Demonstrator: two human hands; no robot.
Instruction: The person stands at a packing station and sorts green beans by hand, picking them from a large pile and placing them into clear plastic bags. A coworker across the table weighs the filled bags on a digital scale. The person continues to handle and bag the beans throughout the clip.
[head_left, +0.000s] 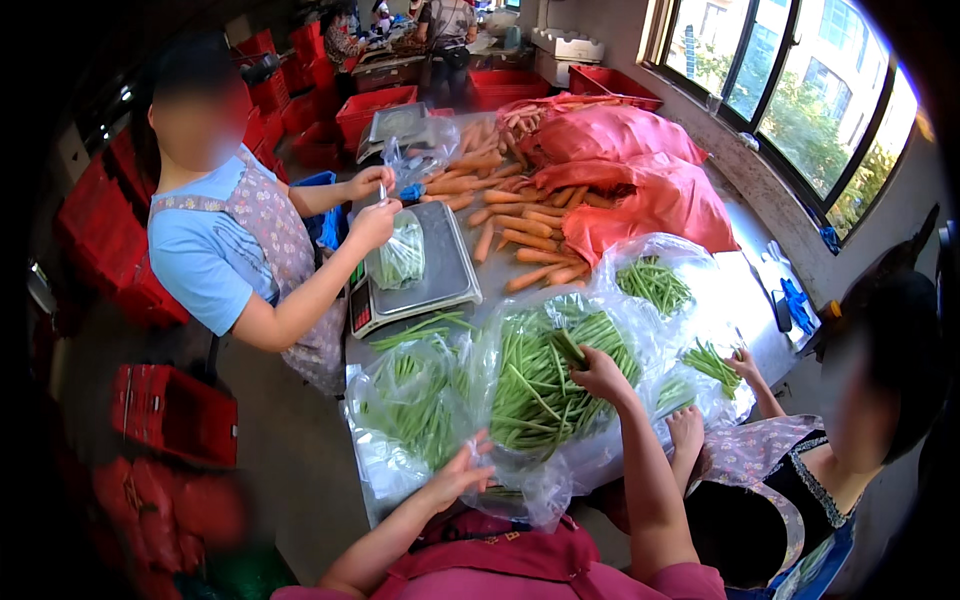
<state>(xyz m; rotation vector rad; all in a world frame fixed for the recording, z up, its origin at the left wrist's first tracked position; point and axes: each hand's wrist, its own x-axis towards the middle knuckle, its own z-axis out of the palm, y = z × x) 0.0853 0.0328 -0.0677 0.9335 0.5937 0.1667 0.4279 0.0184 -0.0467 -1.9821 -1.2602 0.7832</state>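
Note:
My right hand (603, 378) is closed round a small bunch of green beans (568, 350), held over a large heap of long green beans (540, 400) in an opened clear bag. At the table's near edge, my left hand (460, 476) grips the side of a small clear plastic bag (545, 492). Some green shows inside that bag, though its contents are partly hidden. Left of the heap lies another clear bag of green beans (405, 400). A further bag of cut beans (653, 286) stands beyond the heap to the right.
Across the table, a co-worker holds a filled bag (402, 250) above a scale (425, 265). At right, another co-worker handles beans (712, 365). Loose carrots (525, 225) and red mesh sacks (640, 200) cover the far table. Red crates (175, 415) stand on the floor at left.

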